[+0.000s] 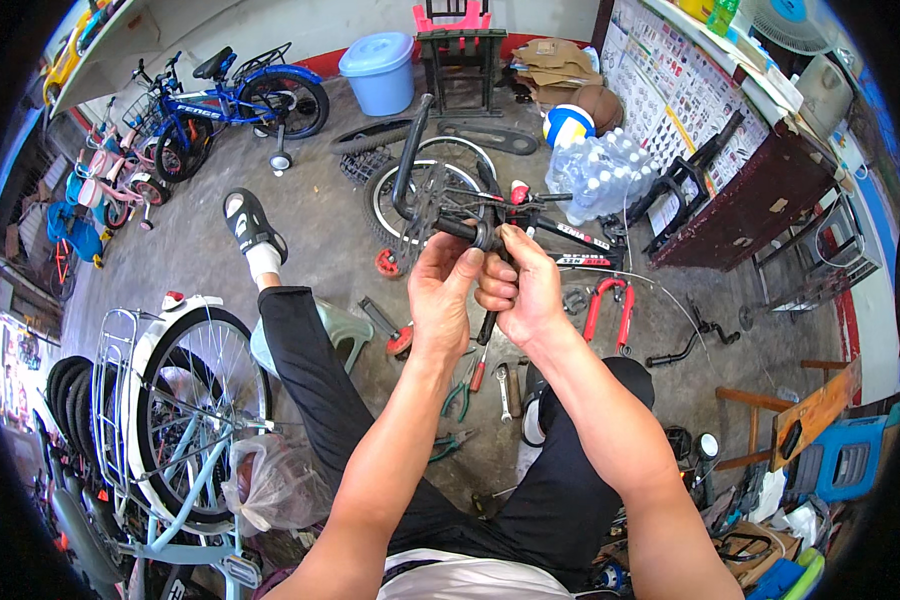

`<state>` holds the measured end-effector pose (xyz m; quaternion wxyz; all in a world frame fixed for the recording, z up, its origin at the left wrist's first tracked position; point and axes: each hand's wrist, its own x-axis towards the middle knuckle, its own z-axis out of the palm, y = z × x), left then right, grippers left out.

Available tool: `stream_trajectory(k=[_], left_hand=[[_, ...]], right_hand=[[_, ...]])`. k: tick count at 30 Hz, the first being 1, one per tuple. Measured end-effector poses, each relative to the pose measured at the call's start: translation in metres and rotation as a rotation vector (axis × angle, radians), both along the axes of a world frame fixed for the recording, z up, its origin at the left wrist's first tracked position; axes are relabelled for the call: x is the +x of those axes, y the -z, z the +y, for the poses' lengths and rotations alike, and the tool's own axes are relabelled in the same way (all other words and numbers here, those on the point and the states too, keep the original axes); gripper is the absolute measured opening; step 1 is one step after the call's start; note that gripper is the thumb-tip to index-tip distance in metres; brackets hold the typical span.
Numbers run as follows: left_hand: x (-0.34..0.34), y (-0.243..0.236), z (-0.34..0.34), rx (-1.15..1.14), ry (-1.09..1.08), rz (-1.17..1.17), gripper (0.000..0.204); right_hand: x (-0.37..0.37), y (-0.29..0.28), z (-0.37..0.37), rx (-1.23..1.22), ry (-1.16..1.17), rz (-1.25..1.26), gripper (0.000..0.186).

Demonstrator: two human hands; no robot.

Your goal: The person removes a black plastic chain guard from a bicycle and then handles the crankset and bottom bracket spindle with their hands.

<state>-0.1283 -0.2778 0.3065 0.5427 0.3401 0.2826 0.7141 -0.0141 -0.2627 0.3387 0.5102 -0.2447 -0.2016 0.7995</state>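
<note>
In front of me, both hands are on a black tubular bicycle part (457, 229) with a round collar. My left hand (440, 300) has its fingers curled under the tube, its thumb against the collar. My right hand (520, 285) is closed tightly beside it, and a dark rod (487, 328) sticks out below that fist. Whether the rod and tube are one piece is hidden by the fingers. Just beyond lies a partly dismantled bicycle with a black and red frame (580, 262), a curved black handlebar (407, 165) and a white-rimmed wheel (373, 205).
Between my feet lie green-handled pliers (458, 402), a red-handled screwdriver (477, 374) and a wrench (505, 393). A red fork (627, 312) is right of them. A pale bicycle (185, 500) stands left, a low stool (345, 325) by my leg, wrapped bottles (605, 175) far right.
</note>
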Motion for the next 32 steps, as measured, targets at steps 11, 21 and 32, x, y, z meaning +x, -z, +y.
stream_trajectory(k=[11, 21, 32], left_hand=[[-0.004, -0.003, -0.006, 0.007, -0.018, 0.115, 0.033], [-0.009, -0.008, -0.002, 0.079, 0.064, 0.044, 0.049], [-0.011, 0.0, 0.002, 0.085, 0.072, 0.024, 0.053]], right_hand=[[0.001, 0.003, 0.002, -0.01, -0.056, 0.048, 0.014], [0.001, 0.004, 0.001, -0.001, -0.061, 0.059, 0.016], [0.002, 0.004, 0.002, 0.047, -0.063, 0.026, 0.014]])
